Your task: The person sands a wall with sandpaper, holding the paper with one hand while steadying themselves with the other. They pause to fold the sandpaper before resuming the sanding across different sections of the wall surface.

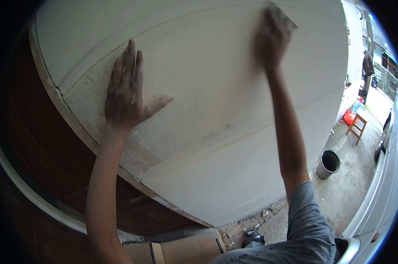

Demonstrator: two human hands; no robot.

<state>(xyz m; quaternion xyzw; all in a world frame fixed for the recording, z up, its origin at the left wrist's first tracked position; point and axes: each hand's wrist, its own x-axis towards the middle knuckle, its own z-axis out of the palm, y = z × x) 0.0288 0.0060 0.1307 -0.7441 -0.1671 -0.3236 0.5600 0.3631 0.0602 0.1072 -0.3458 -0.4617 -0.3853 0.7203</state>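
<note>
My left hand lies flat on the pale wall, fingers pointing up and thumb stretched to the right. White dust coats its skin. Higher up and to the right, my right hand is closed on a flat grey piece that looks like sandpaper, pressed to the wall. Motion blurs this hand, and its fingers hide much of the piece. Around my left hand the wall surface is rough and patchy, with grey smudges below.
A dark brown wooden panel borders the wall at left. On the floor at right stand a bucket, a wooden stool and a red bag. A white vehicle is close on my right. Rubble lies along the wall's foot.
</note>
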